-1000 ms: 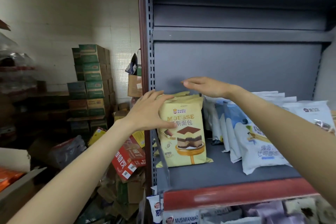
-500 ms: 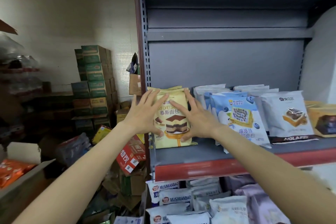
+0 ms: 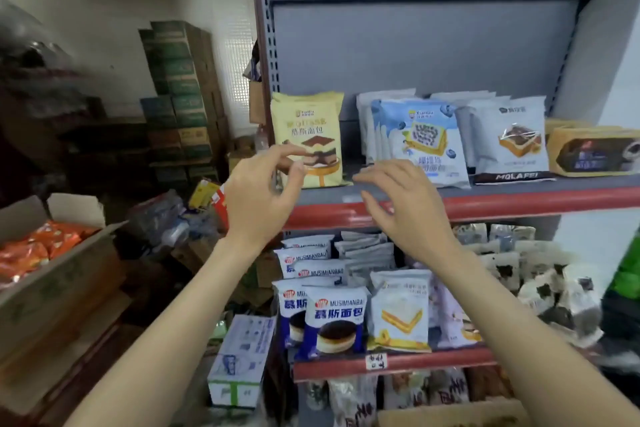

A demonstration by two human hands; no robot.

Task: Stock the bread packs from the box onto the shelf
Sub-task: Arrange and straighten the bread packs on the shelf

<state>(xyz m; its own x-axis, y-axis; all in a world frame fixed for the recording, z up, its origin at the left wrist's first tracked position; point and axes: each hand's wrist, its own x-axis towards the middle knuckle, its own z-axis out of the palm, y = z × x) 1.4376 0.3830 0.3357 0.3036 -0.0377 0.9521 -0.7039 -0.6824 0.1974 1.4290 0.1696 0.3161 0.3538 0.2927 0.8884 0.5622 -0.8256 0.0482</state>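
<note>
The yellow bread pack [image 3: 309, 135] stands up on the shelf [image 3: 485, 199]. In front of it, the left hand [image 3: 261, 192] and right hand [image 3: 403, 204] hang with loose, empty fingers.

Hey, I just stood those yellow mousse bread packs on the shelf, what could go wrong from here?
1. The yellow mousse bread packs stand upright at the left end of the grey shelf with the red front edge, with a gap before the blue-and-white blueberry bread packs, so they might tip sideways.
2. Both the left hand and the right hand are off the packs, so nothing would catch a fall.
</note>
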